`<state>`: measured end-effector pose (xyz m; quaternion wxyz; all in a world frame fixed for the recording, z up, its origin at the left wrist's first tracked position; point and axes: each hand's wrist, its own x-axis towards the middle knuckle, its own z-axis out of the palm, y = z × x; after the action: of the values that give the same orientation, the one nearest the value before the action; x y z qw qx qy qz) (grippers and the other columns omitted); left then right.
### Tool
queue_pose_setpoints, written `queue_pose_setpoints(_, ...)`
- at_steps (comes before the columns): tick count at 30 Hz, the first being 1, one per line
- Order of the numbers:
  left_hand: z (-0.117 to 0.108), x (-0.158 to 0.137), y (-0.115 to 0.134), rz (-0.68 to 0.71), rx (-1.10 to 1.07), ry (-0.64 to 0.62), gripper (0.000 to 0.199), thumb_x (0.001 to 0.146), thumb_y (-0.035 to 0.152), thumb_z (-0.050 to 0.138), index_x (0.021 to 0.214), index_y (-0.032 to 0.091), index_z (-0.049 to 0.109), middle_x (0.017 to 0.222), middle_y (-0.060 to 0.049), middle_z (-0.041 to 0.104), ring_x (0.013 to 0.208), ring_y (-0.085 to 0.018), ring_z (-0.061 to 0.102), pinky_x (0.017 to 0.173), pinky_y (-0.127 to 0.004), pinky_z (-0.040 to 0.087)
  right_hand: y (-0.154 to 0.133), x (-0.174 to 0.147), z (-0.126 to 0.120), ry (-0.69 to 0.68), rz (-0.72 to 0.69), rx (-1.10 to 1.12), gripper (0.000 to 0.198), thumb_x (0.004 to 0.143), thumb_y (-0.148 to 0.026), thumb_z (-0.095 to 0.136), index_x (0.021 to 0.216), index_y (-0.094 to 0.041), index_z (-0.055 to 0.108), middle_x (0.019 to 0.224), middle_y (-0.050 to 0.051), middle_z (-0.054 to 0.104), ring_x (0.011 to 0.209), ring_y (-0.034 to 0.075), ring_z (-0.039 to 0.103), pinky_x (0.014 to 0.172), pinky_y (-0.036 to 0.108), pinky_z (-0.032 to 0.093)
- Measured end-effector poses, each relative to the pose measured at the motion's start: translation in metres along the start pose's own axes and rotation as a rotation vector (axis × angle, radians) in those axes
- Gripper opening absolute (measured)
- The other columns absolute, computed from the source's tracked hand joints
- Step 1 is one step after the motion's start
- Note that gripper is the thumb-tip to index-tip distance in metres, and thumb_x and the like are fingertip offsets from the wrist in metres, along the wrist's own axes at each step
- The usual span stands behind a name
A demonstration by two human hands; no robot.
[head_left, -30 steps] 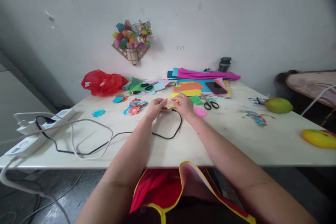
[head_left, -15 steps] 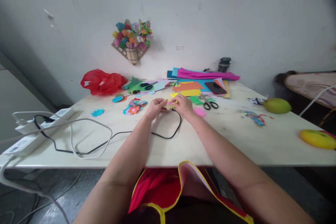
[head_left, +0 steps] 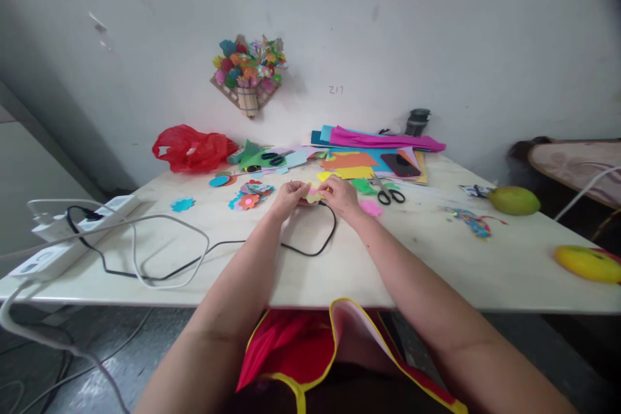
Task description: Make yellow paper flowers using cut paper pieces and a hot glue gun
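A pale yellow paper flower (head_left: 313, 195) with a pink spot at its middle is held up over the middle of the table. My left hand (head_left: 290, 198) pinches its left edge between thumb and fingers. Closed at its right side is my right hand (head_left: 342, 195), fingertips pressed against the paper; a bit of brighter yellow shows by them. Beneath the hands a black cable (head_left: 332, 228) runs to something mostly hidden. To the left lies a pile of cut paper flowers (head_left: 250, 199), and to the right a pink paper piece (head_left: 371, 208).
Scissors (head_left: 391, 196), a phone (head_left: 400, 165) and coloured sheets (head_left: 352, 160) lie behind my right hand. A red plastic bag (head_left: 194, 147) sits back left. Cables trail from a power strip (head_left: 72, 239) at left. Two mangoes (head_left: 514, 200) rest at right.
Both hands stay almost in place on the flower, with only slight finger movement. The whole view has shifted a little, so the background sits slightly further right.
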<state>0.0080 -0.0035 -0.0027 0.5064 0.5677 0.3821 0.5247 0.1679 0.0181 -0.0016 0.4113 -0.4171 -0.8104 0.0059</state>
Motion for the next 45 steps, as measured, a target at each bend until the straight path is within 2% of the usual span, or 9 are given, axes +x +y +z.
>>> queue_pose_setpoints(8, -0.004, 0.003, 0.000, 0.006, -0.012, 0.072, 0.037, 0.062, 0.047, 0.067, 0.067, 0.012, 0.054, 0.057, 0.000, 0.059, 0.054, -0.012, 0.059, 0.057, -0.025, 0.051, 0.011, 0.000, 0.002, -0.049, -0.069, 0.070, 0.009, 0.071, -0.018, 0.054, 0.069, -0.019, 0.062, 0.075, 0.002, 0.061, 0.072, 0.015, 0.054, 0.068, 0.026, 0.037)
queue_pose_setpoints(11, -0.005, 0.003, 0.000, 0.019, -0.019, 0.052, 0.037, 0.063, 0.048, 0.066, 0.068, 0.012, 0.055, 0.057, 0.000, 0.059, 0.053, -0.011, 0.058, 0.058, -0.026, 0.052, 0.012, 0.000, 0.001, -0.042, -0.068, 0.124, 0.007, 0.070, -0.019, 0.054, 0.068, -0.019, 0.062, 0.073, 0.002, 0.061, 0.068, 0.014, 0.053, 0.067, 0.026, 0.037)
queue_pose_setpoints(13, -0.005, 0.003, 0.000, 0.022, -0.032, 0.034, 0.037, 0.063, 0.048, 0.065, 0.068, 0.012, 0.055, 0.057, 0.000, 0.059, 0.054, -0.012, 0.058, 0.060, -0.028, 0.052, 0.011, 0.000, 0.001, -0.011, -0.017, 0.174, 0.008, 0.071, -0.023, 0.054, 0.066, -0.018, 0.059, 0.070, 0.002, 0.059, 0.066, 0.014, 0.051, 0.064, 0.025, 0.037)
queue_pose_setpoints(18, -0.004, 0.002, 0.000, -0.012, -0.036, 0.008, 0.036, 0.063, 0.046, 0.066, 0.068, 0.013, 0.054, 0.058, 0.000, 0.059, 0.052, -0.011, 0.058, 0.061, -0.029, 0.053, 0.007, 0.000, -0.001, 0.081, 0.229, 0.326, 0.027, 0.072, -0.041, 0.054, 0.057, -0.020, 0.050, 0.058, -0.001, 0.052, 0.057, 0.013, 0.046, 0.056, 0.025, 0.035)
queue_pose_setpoints(24, -0.003, 0.002, -0.001, -0.015, 0.018, 0.004, 0.035, 0.064, 0.044, 0.066, 0.069, 0.012, 0.055, 0.060, -0.001, 0.061, 0.055, -0.012, 0.061, 0.058, -0.026, 0.052, 0.007, 0.000, -0.002, 0.037, 0.339, 0.461, 0.037, 0.078, -0.045, 0.043, 0.050, -0.020, 0.045, 0.048, -0.001, 0.047, 0.050, 0.012, 0.045, 0.051, 0.025, 0.034)
queue_pose_setpoints(30, -0.006, 0.004, -0.003, -0.022, 0.045, 0.007, 0.036, 0.064, 0.045, 0.066, 0.068, 0.012, 0.054, 0.058, -0.002, 0.061, 0.051, -0.012, 0.060, 0.054, -0.024, 0.051, 0.001, 0.000, -0.005, -0.028, 0.403, 0.562, 0.031, 0.073, -0.044, 0.050, 0.057, -0.018, 0.053, 0.050, -0.001, 0.050, 0.048, 0.011, 0.045, 0.049, 0.024, 0.035)
queue_pose_setpoints(35, -0.001, 0.004, -0.004, 0.019, 0.020, 0.053, 0.036, 0.065, 0.047, 0.065, 0.067, 0.012, 0.054, 0.054, 0.000, 0.058, 0.049, -0.011, 0.058, 0.054, -0.026, 0.052, -0.004, -0.004, -0.005, -0.159, 0.488, 0.837, 0.035, 0.064, -0.050, 0.060, 0.067, -0.015, 0.058, 0.062, 0.001, 0.058, 0.049, 0.009, 0.047, 0.047, 0.022, 0.036)
queue_pose_setpoints(40, 0.003, 0.003, -0.003, 0.027, 0.021, 0.064, 0.038, 0.064, 0.048, 0.065, 0.068, 0.011, 0.054, 0.057, -0.001, 0.060, 0.050, -0.011, 0.058, 0.053, -0.026, 0.051, -0.001, -0.004, 0.005, -0.102, 0.485, 0.925, 0.037, 0.058, -0.050, 0.065, 0.055, -0.015, 0.052, 0.046, -0.003, 0.048, 0.044, 0.007, 0.042, 0.047, 0.022, 0.033)
queue_pose_setpoints(45, -0.001, 0.004, -0.002, 0.027, 0.033, 0.108, 0.040, 0.056, 0.046, 0.071, 0.063, 0.013, 0.051, 0.054, 0.000, 0.058, 0.047, -0.009, 0.055, 0.048, -0.022, 0.048, -0.005, -0.001, 0.006, -0.121, 0.460, 0.902, 0.037, 0.055, -0.049, 0.067, 0.054, -0.016, 0.051, 0.046, -0.003, 0.048, 0.043, 0.007, 0.041, 0.046, 0.023, 0.033)
